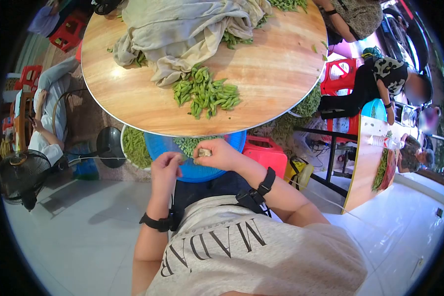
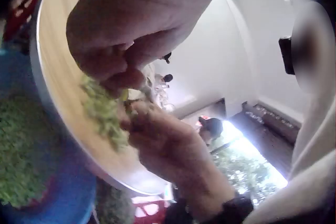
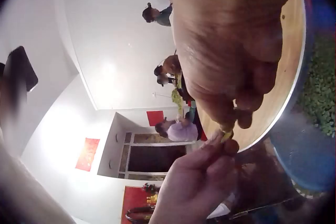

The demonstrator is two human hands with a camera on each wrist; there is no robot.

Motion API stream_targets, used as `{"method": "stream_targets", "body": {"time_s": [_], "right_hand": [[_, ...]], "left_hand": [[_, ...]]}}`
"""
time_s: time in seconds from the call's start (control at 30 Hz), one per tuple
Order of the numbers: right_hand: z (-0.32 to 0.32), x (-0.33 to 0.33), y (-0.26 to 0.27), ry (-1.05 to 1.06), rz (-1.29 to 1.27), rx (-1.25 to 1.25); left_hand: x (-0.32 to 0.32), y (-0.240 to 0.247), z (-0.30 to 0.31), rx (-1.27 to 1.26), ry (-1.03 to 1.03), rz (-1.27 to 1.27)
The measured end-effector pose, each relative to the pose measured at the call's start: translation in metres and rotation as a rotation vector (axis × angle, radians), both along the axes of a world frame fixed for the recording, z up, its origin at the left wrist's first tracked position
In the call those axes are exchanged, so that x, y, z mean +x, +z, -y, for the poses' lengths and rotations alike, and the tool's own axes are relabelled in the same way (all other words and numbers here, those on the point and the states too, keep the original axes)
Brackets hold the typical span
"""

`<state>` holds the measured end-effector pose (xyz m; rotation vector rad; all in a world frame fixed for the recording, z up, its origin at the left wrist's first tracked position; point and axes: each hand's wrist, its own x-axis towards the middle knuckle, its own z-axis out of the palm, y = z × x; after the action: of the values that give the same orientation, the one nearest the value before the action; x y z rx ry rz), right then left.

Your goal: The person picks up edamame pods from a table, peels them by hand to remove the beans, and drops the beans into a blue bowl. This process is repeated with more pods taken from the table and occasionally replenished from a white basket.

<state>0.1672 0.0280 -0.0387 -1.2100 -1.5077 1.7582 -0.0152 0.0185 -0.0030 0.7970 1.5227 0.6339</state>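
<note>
Both hands meet over a blue basin (image 1: 155,143) on the lap, which holds small green beans (image 1: 195,145). The left hand (image 1: 166,165) pinches a small yellow-green bean pod (image 3: 227,134) between thumb and fingertips. At the pod's other end are the curled fingertips of the right hand (image 1: 219,155), gripping it too. A small brownish, shiny patch shows in the right hand's curl in the head view; I cannot tell what it is. Ahead, a pile of green bean pods (image 1: 204,93) lies near the front of the round wooden table (image 1: 271,93).
A crumpled beige cloth (image 1: 177,34) covers more pods farther back. Left of the basin stands a container of green pods (image 1: 137,148); right of it is a red stool (image 1: 266,153). A fan (image 1: 22,172) stands at far left. Other people sit around, one beside a rectangular table (image 1: 360,172).
</note>
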Motion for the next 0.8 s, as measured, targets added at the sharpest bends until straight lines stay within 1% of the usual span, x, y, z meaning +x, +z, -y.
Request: {"method": "stream_targets", "body": {"time_s": [0.1, 0.17, 0.2, 0.23, 0.27, 0.3, 0.33, 0.37, 0.4, 0.43, 0.5, 0.53, 0.57, 0.63, 0.7, 0.73, 0.8], "right_hand": [[0.002, 0.002, -0.038, 0.045, 0.181, 0.351], [-0.017, 0.009, -0.033, -0.059, 0.344, 0.262], [-0.03, 0.013, -0.031, -0.11, 0.426, 0.215], [-0.046, 0.017, -0.03, -0.268, 0.47, 0.28], [-0.065, 0.02, -0.032, -0.429, 0.511, 0.345], [-0.084, 0.024, -0.039, -0.439, 0.594, 0.412], [-0.097, 0.026, -0.045, -0.449, 0.677, 0.477], [-0.106, 0.026, -0.048, -0.398, 0.711, 0.418], [-0.114, 0.025, -0.051, -0.346, 0.744, 0.362], [-0.119, 0.022, -0.052, -0.294, 0.776, 0.306], [-0.122, 0.032, -0.057, -0.41, 0.549, 0.271], [-0.121, 0.04, -0.059, -0.464, 0.437, 0.249], [-0.119, 0.044, -0.054, -0.512, 0.185, -0.019], [-0.104, 0.047, -0.032, -0.577, -0.326, -0.553], [-0.081, 0.033, -0.008, -0.617, -0.581, -0.712], [-0.071, 0.024, 0.002, -0.661, -0.65, -0.764], [-0.05, 0.01, 0.007, -0.602, -0.788, -0.861]], "left_hand": [[-0.04, -0.045, 0.001, 0.059, 0.011, -0.277], [-0.072, -0.074, -0.001, 0.065, 0.039, -0.38], [-0.098, -0.101, 0.002, 0.131, 0.061, -0.485], [-0.126, -0.134, 0.007, 0.196, 0.083, -0.592], [-0.139, -0.15, 0.011, 0.261, 0.103, -0.701], [-0.134, -0.138, 0.008, 0.209, 0.1, -0.697], [-0.124, -0.115, -0.001, 0.158, 0.096, -0.694], [-0.113, -0.101, -0.006, 0.108, 0.095, -0.692], [-0.103, -0.099, -0.006, 0.106, 0.166, -0.562], [-0.086, -0.086, -0.009, 0.084, 0.162, -0.45], [-0.043, -0.044, -0.021, 0.046, 0.151, -0.222], [-0.027, -0.036, -0.021, 0.063, 0.156, -0.131], [-0.011, -0.028, -0.022, 0.08, 0.163, -0.039], [0.021, -0.01, -0.026, 0.121, 0.128, 0.021], [0.046, 0.002, -0.032, 0.218, 0.131, 0.065], [0.055, 0.004, -0.033, 0.264, 0.132, 0.084], [0.071, 0.006, -0.035, 0.357, 0.168, 0.211]]}}
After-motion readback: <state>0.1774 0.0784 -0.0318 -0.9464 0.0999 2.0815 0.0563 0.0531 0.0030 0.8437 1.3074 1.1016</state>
